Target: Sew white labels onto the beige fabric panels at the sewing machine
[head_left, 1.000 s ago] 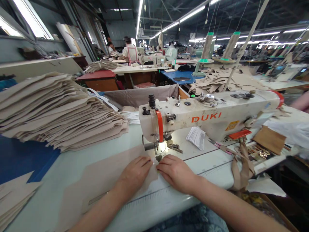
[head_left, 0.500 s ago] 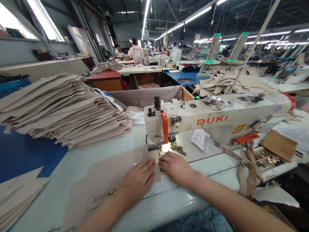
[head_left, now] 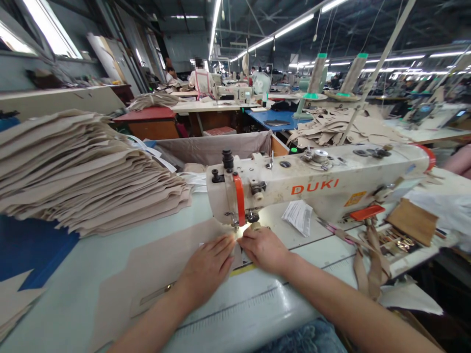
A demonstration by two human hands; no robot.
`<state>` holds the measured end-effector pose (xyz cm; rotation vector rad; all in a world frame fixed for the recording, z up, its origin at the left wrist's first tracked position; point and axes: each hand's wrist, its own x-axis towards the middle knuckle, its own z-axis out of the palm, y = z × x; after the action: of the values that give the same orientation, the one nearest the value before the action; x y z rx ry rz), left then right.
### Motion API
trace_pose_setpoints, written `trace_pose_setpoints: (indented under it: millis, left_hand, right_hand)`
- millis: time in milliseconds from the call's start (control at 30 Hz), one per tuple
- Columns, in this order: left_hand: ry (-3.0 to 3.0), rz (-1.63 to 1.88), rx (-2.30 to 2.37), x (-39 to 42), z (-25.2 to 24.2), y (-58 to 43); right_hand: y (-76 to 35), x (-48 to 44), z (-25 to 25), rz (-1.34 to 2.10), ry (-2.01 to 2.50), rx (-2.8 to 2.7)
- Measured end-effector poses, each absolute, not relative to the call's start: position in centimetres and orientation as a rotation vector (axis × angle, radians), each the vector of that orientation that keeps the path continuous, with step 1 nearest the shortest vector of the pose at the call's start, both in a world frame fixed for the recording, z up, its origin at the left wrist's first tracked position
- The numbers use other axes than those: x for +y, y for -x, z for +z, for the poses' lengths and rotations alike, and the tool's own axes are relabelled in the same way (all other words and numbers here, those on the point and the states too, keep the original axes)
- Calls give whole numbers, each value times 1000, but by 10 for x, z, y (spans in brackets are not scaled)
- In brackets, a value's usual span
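We see the left hand (head_left: 209, 264) flat, fingers together, on the cloth (head_left: 158, 255) by the sewing machine (head_left: 320, 189), and the right hand (head_left: 265, 249) curled — pinching what, we can't tell — so 1 slip closer could poke a finger.

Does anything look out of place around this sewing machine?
Slightly: tan strips droop untidily over the front of the table beside the scissors, and the large fabric stack has uneven edges. No spill shows.
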<state>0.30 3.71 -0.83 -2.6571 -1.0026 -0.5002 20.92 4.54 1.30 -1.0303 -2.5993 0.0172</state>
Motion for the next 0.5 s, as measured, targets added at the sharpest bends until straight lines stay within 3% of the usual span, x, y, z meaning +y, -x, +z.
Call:
trace_pose_setpoints:
  millis: [500]
  left_hand:
    - [2694, -614, -927, 49, -2, -5]
  right_hand:
    - [-207, 49, 8, 6, 1110, -2527]
